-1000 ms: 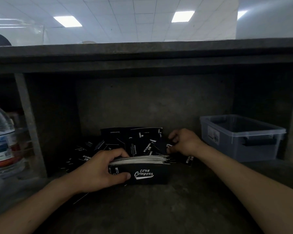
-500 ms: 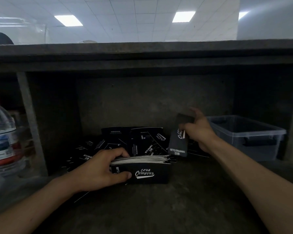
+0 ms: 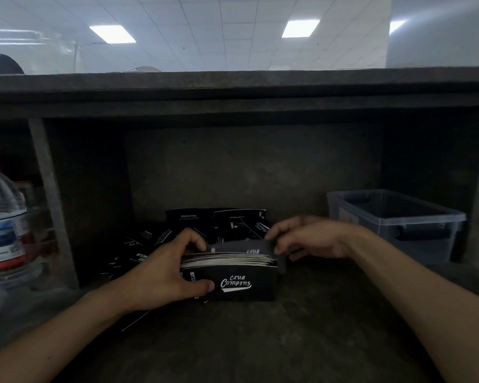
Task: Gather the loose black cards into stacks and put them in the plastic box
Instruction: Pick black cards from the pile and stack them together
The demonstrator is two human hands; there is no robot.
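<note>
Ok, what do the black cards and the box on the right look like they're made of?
Stack of black cards: probably matte printed cardstock, since thin pale edges show along its top. Plastic box: translucent, faintly glossy plastic; the dark inside shows through its walls.

One wide-angle camera rides on the person's head, facing forward and slightly down into a dark shelf point(image 3: 260, 341) recess. It sits close, with both forearms entering from the bottom corners. The left hand point(image 3: 161, 272) grips the card stack point(image 3: 233, 280) and the right hand point(image 3: 313, 239) pinches the top card point(image 3: 246, 248) near mid-frame. The slab point(image 3: 233, 84) overhead crosses the upper third, with ceiling point(image 3: 205, 29) above it. The plastic box point(image 3: 398, 225) marks the right edge, a water bottle point(image 3: 3, 217) the left.
</note>
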